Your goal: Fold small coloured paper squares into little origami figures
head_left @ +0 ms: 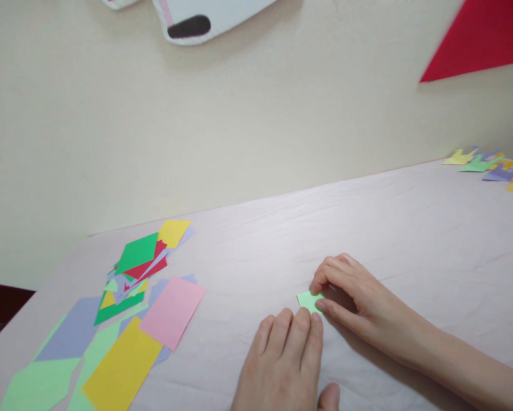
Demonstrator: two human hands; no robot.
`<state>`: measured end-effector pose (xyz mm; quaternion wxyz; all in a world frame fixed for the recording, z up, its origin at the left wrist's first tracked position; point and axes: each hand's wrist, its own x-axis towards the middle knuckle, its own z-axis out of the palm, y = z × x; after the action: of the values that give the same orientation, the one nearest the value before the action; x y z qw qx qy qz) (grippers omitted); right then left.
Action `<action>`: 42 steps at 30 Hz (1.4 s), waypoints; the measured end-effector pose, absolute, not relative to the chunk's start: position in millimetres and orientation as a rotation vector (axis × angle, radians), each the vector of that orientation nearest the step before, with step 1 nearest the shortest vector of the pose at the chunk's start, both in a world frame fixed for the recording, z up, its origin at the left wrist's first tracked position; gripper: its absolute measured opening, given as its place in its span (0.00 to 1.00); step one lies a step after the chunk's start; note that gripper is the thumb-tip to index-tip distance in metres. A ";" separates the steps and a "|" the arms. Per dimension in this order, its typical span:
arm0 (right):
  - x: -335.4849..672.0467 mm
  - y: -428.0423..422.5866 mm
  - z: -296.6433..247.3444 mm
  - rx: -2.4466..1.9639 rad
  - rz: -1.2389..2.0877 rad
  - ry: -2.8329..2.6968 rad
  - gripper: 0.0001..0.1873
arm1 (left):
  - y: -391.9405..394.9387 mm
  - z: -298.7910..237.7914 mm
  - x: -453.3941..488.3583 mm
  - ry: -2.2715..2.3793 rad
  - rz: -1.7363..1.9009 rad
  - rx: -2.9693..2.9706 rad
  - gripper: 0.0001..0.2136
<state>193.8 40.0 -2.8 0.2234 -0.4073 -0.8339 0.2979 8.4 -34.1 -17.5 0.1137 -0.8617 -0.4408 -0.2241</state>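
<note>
A small light-green piece of paper (308, 301) lies on the cloth-covered table, partly hidden by my fingers. My right hand (346, 288) comes in from the right, thumb and fingertips closed on the paper's right side. From the bottom edge reaches my left hand (284, 359), palm down with its fingers laid flat and side by side. Its fingertips touch or nearly touch the near edge of the paper. The left thumb sits apart, low in the picture.
Loose coloured sheets spread on the left, among them a yellow sheet (123, 365), a pink sheet (173, 313) and a green sheet (138, 253). Small crown-shaped cutouts (481, 164) lie at the far right by the wall (247, 131). The table (410, 228) has a pale cloth.
</note>
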 end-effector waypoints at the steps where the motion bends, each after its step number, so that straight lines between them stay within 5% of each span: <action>1: 194.2 39.9 -3.1 -1.118 0.823 -2.309 0.06 | -34.1 -17.5 9.3 -1.298 -0.678 -2.503 0.23; 27: 192.7 37.1 2.1 -1.146 0.853 -2.302 0.14 | -37.1 -18.0 5.1 -1.295 -0.632 -2.593 0.18; 42: 196.7 34.3 -5.5 -1.094 0.763 -2.266 0.12 | -30.5 -10.4 -1.7 -1.420 -0.486 -2.914 0.26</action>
<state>196.7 34.3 -5.5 0.2533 -0.4025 -0.8337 0.2807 -1.7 -30.5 -10.4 -0.0679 -0.8870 -0.4321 -0.1479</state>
